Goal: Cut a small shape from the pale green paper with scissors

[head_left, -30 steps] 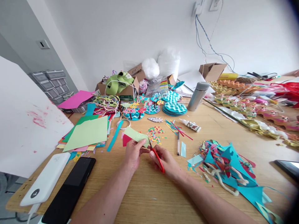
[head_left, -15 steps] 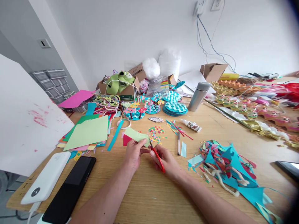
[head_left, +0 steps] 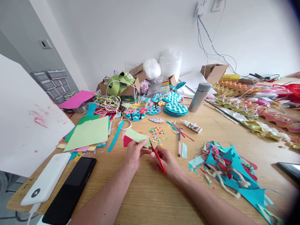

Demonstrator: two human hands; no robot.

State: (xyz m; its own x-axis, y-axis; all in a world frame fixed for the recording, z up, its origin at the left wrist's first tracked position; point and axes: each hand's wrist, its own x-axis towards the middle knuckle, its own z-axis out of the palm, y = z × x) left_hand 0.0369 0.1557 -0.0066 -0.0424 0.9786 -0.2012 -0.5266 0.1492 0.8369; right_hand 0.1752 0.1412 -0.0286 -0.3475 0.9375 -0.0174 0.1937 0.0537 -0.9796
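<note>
My left hand (head_left: 134, 156) pinches a piece of light green paper (head_left: 134, 135) by its near edge. Red paper (head_left: 127, 141) shows under its left end. Faint drawn lines run across the green sheet. My right hand (head_left: 167, 161) grips red-handled scissors (head_left: 160, 161), whose dark blades meet the right edge of the green paper. Just beyond lie small colourful paper bits (head_left: 157, 135), and a drawn paper fish (head_left: 156, 120) rests farther back. A pen (head_left: 179, 144) and a pale blue paper slip (head_left: 184, 150) are right of my right hand.
Left are stacked coloured sheets (head_left: 87, 134), a white power bank (head_left: 45, 179) and a black phone (head_left: 70, 190). A glue bottle (head_left: 192, 126), paper strips (head_left: 175, 127) and a steel flask (head_left: 200, 97) stand or lie beyond. Paper scraps (head_left: 231, 168) heap at right. Blue scalloped discs (head_left: 175, 110) are stacked behind.
</note>
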